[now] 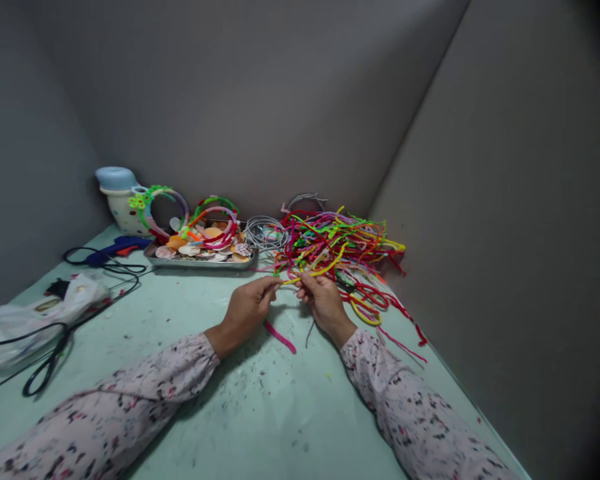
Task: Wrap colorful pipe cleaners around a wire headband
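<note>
A yellow pipe cleaner (325,269) runs between my two hands above the table. My left hand (250,303) pinches its left end, while my right hand (325,303) grips it a little farther right, its free end pointing up toward the pile. Below my left hand hangs or lies a short pink pipe cleaner (281,338); whether that hand also holds it, I cannot tell. A thin grey wire (309,333) shows beside my right hand, its upper part hidden. Just behind the hands lies a tangled pile of colourful pipe cleaners (340,237).
A metal tray (200,265) holds shells and wrapped hoops (167,193). Coiled grey wire (266,233) sits right of it. To the left are a blue glue gun (115,250), its black cord (65,333), a plastic bag (45,320) and a blue-lidded container (120,203). Grey walls stand behind and right.
</note>
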Demonstrator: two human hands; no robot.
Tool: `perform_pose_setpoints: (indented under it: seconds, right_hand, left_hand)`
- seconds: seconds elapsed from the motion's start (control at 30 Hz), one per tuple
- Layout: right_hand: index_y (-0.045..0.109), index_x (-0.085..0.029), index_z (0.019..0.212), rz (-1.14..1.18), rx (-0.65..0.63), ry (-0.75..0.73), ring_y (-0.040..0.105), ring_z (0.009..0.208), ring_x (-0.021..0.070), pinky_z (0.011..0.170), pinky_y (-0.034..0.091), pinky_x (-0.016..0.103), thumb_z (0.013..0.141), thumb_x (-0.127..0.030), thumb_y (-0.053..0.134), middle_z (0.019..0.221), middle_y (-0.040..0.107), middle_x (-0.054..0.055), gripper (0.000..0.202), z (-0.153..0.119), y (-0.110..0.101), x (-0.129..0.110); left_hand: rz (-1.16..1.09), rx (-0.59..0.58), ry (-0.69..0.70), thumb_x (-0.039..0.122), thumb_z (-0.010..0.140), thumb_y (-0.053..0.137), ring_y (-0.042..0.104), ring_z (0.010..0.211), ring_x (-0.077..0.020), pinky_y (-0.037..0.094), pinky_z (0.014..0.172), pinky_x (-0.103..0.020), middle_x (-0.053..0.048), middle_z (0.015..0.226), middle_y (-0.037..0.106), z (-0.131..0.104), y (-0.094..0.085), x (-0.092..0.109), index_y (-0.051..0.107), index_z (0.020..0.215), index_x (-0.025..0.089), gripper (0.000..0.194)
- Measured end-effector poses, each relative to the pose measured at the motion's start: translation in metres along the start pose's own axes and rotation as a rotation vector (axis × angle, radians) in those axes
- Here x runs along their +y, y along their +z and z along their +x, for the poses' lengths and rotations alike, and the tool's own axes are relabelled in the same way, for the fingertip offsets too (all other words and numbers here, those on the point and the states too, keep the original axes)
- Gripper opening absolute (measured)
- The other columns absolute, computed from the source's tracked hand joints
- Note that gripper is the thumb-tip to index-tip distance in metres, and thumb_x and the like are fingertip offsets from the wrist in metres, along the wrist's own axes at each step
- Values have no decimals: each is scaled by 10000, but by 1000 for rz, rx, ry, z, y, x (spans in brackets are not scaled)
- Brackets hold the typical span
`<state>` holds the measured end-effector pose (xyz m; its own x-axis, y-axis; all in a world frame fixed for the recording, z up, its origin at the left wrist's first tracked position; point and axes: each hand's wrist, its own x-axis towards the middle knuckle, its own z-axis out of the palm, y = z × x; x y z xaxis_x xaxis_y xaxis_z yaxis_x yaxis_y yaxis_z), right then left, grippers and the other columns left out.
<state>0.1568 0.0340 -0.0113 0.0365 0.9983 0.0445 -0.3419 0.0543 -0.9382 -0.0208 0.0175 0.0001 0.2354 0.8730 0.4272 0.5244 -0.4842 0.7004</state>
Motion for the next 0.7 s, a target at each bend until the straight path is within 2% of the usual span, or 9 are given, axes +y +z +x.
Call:
perform_pose_setpoints:
  seconds: [0.2, 0.37, 0.5, 0.7]
  right_hand:
    - [665, -178, 864, 116, -28, -24, 547, 492, 62, 417, 387, 154, 681, -329, 752, 664, 640, -23, 253, -1, -2, -6]
    - [628, -167, 760, 185, 20, -67, 516, 481, 47, 435, 384, 154, 684, -314, 752, 647, 621, -36, 207, 0, -7, -17]
    - [618, -174, 773, 169, 43, -84, 510, 498, 57, 459, 394, 175, 679, -333, 750, 667, 607, -39, 227, 2, -13, -20]
    - [580, -178, 703, 97, 120, -130, 492, 505, 72, 485, 390, 202, 659, -366, 754, 634, 589, -42, 259, 4, -14, -22]
  left_hand:
    - [-11, 20, -22, 293, 887, 453, 607, 683, -138, 440, 641, -221, -15, 758, 670, 2, -1, 0, 654, 1054, 199, 279]
    - [26, 35, -16, 312, 892, 443, 603, 671, -138, 432, 633, -222, -7, 726, 660, 1, -4, 2, 658, 1013, 199, 272]
    - [49, 25, -11, 331, 901, 430, 610, 683, -144, 436, 641, -231, -7, 743, 671, 1, -5, 3, 655, 999, 199, 278]
    - [116, 16, 23, 316, 903, 427, 638, 828, -174, 444, 712, -248, -28, 929, 710, 1, -6, 6, 652, 1014, 212, 271]
